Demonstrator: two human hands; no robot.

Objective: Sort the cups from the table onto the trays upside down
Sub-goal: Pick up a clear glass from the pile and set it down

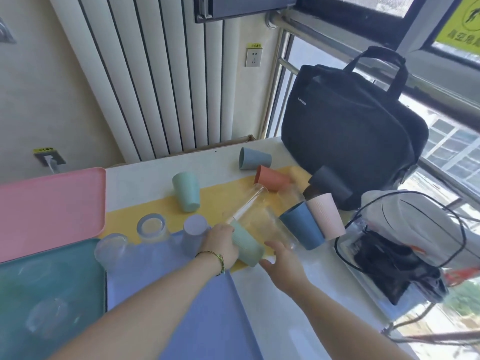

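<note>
My left hand grips a pale green cup that lies on its side at the blue tray's far right corner. My right hand reaches with straight fingers toward a clear glass lying just beyond it. A lilac cup and two clear glasses stand upside down at the blue tray's far edge. More cups lie tipped on the table: mint, grey-blue, terracotta, dark blue, pink, black, and a long clear glass.
A pink tray lies at the left and a teal tray holding clear glasses sits in front of it. A black laptop bag stands at the back right. A clear bag with cables fills the right edge.
</note>
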